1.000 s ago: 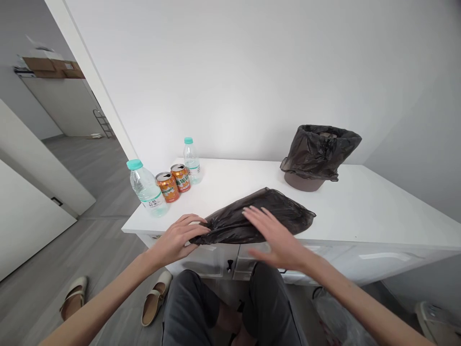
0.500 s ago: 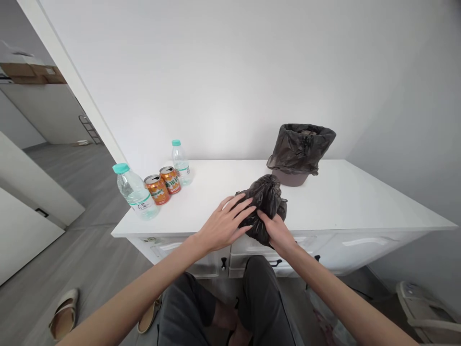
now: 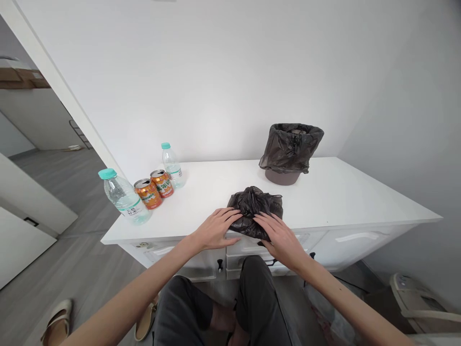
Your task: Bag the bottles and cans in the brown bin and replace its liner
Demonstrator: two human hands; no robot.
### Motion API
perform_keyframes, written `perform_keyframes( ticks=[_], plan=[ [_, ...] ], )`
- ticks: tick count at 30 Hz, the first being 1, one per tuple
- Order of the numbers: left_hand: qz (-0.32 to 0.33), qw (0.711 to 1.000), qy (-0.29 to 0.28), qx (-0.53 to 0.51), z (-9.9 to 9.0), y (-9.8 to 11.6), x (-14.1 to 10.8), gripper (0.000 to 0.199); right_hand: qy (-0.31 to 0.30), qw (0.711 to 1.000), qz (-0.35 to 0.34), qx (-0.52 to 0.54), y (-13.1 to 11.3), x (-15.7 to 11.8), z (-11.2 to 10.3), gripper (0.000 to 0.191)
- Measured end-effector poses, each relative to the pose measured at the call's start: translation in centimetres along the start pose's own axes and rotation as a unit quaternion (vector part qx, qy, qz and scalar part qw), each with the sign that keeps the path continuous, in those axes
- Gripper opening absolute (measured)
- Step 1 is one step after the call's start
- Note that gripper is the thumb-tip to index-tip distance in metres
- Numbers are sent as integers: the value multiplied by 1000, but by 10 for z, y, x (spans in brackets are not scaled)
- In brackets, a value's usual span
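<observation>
A crumpled black plastic bag (image 3: 256,206), gathered at its top, rests at the front edge of the white cabinet top (image 3: 209,197). My left hand (image 3: 218,228) lies against the bag's left side, fingers stretched out and thumb apart. On its right side my right hand (image 3: 279,235) lies with fingers extended over the plastic. Both hands touch the bag without wrapping round it. Its underside and contents are hidden. Behind it, to the right, stands a small brown bin (image 3: 283,177) lined with a black bag (image 3: 293,146) folded over its rim.
At the left end stand a front water bottle (image 3: 124,199), two orange soda cans, one in front (image 3: 148,193) and one behind (image 3: 162,183), and a rear water bottle (image 3: 173,166). A wall (image 3: 216,86) rises behind the cabinet. Shoes (image 3: 57,322) lie on the floor.
The bag now sits lower and flatter, its gathered top pressed down. My right hand has gone from gripping it to lying spread on its right side; my left hand has shifted slightly left.
</observation>
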State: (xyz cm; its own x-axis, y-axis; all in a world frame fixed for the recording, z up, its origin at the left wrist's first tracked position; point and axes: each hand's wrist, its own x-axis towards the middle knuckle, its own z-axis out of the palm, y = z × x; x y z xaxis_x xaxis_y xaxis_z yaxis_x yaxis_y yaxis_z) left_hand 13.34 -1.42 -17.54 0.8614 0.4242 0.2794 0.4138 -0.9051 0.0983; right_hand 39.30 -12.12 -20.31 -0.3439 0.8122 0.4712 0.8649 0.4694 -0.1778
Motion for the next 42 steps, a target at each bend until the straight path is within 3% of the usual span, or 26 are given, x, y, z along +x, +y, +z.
perform_keyframes(
  ticks=[3,6,10,12,14,16,18,20,23,28,30,33,37,39,42],
  plan=[
    [3,999,18,-35,-8,4,-12,46,-7,998,-8,56,10,-4,-6,52],
    [-33,995,34,-89,-16,10,-19,26,-16,992,42,114,14,-2,-15,38],
    [-134,980,34,-141,-26,21,-15,31,-50,967,156,197,19,16,-19,35],
    [-168,976,78,-115,-31,27,-8,32,-50,952,199,226,24,28,-15,37],
    [-153,974,156,-52,-34,35,2,39,-46,942,232,237,30,38,-7,35],
    [-88,977,195,14,-33,44,13,45,-50,937,251,237,35,47,2,31],
    [-16,986,157,61,-26,49,24,46,-60,934,262,235,38,53,8,28],
    [11,992,86,93,-14,49,33,49,-64,931,273,232,39,58,10,25],
    [-31,993,13,116,8,38,40,58,-58,927,302,216,42,64,8,22],
    [-67,993,-22,95,29,17,35,60,-46,923,349,159,49,61,1,23],
    [-68,994,-17,85,33,14,33,60,-25,938,335,86,46,56,-1,30],
    [-74,994,-5,85,39,13,31,58,40,973,225,-39,29,49,-1,42],
    [-77,994,-3,83,42,14,29,55,68,993,76,-56,-13,51,6,55],
    [-68,995,-11,74,41,13,26,57,40,996,54,-50,-35,56,13,59],
    [-43,998,-21,49,36,7,18,65,-5,993,106,-55,-51,60,24,67]
  ],
)
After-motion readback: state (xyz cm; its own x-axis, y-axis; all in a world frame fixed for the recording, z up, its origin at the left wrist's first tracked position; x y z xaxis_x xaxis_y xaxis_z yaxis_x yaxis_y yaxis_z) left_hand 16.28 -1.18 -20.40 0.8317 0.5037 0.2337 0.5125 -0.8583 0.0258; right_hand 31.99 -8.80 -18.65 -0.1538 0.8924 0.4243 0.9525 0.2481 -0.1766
